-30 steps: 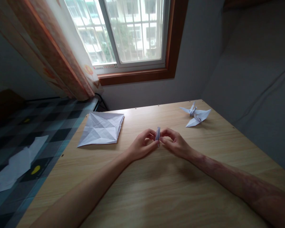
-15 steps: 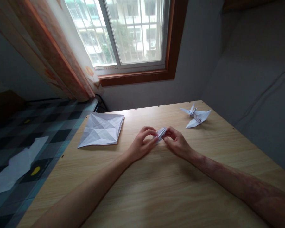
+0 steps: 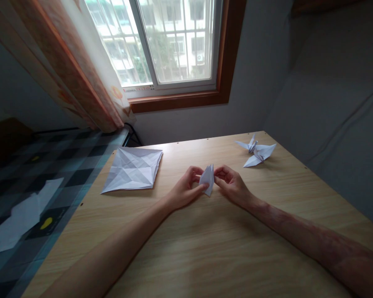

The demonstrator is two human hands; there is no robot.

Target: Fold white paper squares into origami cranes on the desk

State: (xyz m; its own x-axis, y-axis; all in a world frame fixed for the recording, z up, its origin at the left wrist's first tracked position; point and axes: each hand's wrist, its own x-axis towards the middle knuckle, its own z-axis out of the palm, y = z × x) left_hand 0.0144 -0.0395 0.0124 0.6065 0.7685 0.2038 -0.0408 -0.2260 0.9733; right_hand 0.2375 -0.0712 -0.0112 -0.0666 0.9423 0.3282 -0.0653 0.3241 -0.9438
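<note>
A small folded piece of white paper is held over the middle of the wooden table, its narrow tips pointing up and away. My left hand pinches its left side, thumb across the front face and fingers behind. On the opposite edge, the thumb and fingertips of my right hand close on the paper's right side. Some of the fingertips are hidden behind the paper and the hands.
Creased square paper sheets lie at the table's far left. Folded paper cranes rest at the far right of the table. White paper scraps are on the checkered bed at left. A window is beyond.
The folded paper has turned from a slanted, edge-on pose to a more upright one, showing its broad face. My left thumb now lies across its front. Both forearms stay nearly in place.
</note>
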